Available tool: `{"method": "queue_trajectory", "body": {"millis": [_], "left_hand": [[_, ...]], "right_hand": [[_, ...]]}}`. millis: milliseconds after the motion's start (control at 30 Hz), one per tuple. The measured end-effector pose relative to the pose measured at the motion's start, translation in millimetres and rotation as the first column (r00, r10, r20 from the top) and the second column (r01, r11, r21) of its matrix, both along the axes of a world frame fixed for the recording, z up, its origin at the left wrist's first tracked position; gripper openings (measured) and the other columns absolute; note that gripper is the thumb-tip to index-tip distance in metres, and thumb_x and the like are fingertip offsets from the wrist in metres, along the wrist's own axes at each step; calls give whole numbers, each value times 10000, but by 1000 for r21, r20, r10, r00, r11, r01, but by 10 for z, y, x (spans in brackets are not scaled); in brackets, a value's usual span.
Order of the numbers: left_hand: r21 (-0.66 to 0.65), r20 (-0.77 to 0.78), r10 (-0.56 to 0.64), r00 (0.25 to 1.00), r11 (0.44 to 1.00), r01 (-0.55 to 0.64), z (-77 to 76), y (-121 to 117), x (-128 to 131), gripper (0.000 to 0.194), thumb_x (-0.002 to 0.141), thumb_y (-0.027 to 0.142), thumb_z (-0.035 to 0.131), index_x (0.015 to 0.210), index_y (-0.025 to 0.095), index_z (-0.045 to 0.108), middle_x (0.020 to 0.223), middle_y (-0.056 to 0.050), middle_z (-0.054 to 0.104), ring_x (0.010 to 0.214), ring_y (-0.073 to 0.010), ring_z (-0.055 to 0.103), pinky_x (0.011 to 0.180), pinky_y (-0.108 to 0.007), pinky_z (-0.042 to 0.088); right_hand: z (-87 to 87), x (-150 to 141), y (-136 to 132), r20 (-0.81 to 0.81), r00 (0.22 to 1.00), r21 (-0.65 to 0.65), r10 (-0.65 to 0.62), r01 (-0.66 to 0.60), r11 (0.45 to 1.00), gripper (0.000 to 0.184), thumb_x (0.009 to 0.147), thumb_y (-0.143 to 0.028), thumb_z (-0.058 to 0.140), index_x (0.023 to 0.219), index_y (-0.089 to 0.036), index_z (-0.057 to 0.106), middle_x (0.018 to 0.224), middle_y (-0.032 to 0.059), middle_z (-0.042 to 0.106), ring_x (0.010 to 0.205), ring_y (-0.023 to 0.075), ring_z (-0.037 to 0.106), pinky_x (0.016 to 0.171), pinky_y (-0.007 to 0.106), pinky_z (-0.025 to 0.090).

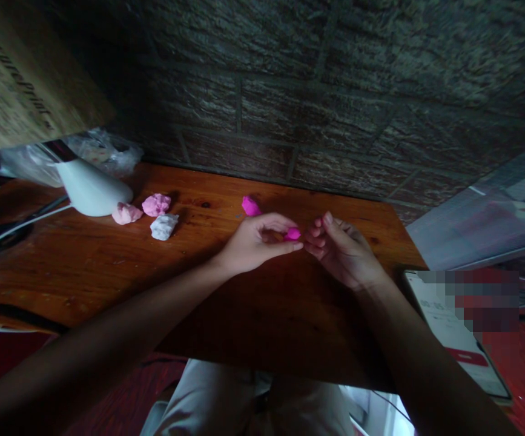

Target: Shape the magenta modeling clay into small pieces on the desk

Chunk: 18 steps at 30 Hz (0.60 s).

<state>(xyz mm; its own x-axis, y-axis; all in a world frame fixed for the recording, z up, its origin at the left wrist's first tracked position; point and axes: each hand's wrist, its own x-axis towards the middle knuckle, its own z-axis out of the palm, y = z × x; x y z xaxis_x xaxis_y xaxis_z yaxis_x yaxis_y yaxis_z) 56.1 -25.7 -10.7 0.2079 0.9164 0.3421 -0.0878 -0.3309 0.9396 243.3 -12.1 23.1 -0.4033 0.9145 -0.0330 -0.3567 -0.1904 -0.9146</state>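
A small lump of magenta modelling clay sits between the thumb and fingers of my left hand. Just to the right of it, my right hand is raised with its fingers curled and the thumb tip close against the index finger. Whether anything lies between them I cannot make out. A larger magenta clay piece rests on the wooden table behind my left hand. Farther left are a pink clay lump, a paler pink clay lump and a white clay lump.
A white lamp base stands at the left under a brown printed paper shade, with clear plastic wrapping behind. A dark brick-patterned wall borders the table. At the right lies a phone with its screen lit.
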Motion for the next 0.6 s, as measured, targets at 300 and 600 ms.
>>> {"method": "queue_trajectory", "body": {"millis": [300,600], "left_hand": [[-17,20,-9,1000,1000,9,14,-5,2,303,714,256,888,949,139,737,975,-71,778,908,-172,728,879,-324,583],[-35,30,8,1000,999,-7,38,-11,5,310,711,290,894,919,134,725,974,-76,780,895,-174,738,843,-309,605]], "right_hand": [[-47,34,17,24,999,53,41,-43,998,324,744,-517,887,768,-232,735,686,-47,598,580,75,451,566,221,434],[-10,10,-22,153,985,226,-86,50,973,338,730,-554,879,754,-238,759,688,-22,633,573,95,469,512,235,397]]}}
